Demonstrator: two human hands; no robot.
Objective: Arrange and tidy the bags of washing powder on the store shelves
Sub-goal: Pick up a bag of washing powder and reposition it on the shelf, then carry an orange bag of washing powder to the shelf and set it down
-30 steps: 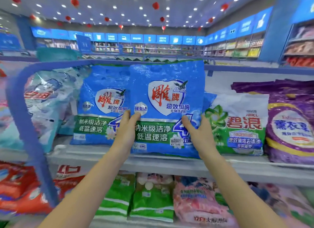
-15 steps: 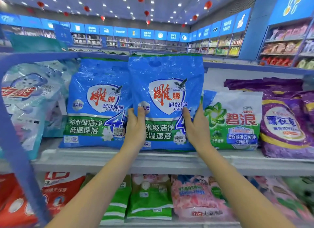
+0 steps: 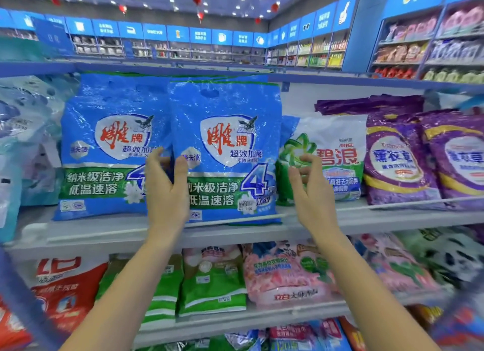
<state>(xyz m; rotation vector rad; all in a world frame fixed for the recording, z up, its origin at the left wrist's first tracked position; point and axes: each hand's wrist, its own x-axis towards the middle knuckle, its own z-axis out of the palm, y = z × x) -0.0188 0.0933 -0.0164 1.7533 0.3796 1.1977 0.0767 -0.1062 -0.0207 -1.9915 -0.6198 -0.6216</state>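
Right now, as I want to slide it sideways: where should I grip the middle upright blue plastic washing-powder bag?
Probably best to take the blue bag by both side edges at mid-height, coming from the front, one hand per side. It stands upright, broad and flat, face out, so the edges are what fingers can wrap; a matching blue bag crowds its left edge.

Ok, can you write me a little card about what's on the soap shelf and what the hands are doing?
place: shop shelf of washing powder bags
middle blue bag: upright, overlapping a matching blue bag on its left
left hand: at the middle bag's left edge, thumb on its front; grip unclear
right hand: fingers loose, holding nothing, off the bag
to the right: green and white bag, then purple bags
shelf below: red bag, green bags, pink bag
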